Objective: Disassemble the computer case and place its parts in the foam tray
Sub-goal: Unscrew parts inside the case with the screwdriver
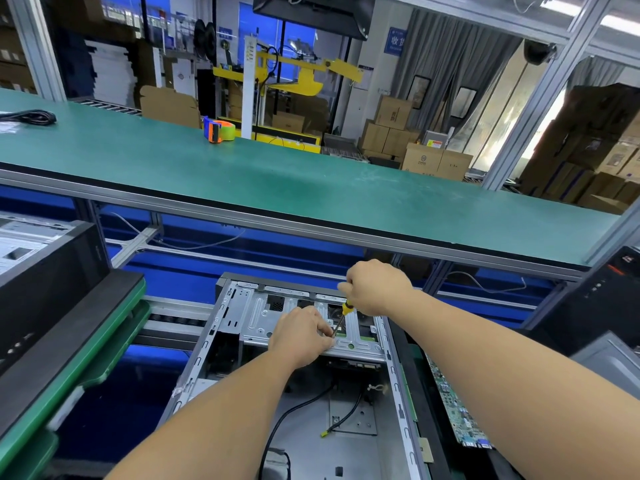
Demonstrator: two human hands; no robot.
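Both hands [379, 287] crowded over computer case [221, 344] bracket edge.

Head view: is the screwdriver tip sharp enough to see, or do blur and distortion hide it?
Head view: screwdriver shaft fairly sharp, its tip hidden by the left hand; green bench edge bows from wide-angle distortion; lower-left corner smeared; bright glare at the right window.

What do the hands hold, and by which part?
The right hand grips the screwdriver by its handle; the left hand pinches its shaft near the tip.

Head-worn view, forward and down, close over computer case [301, 358]
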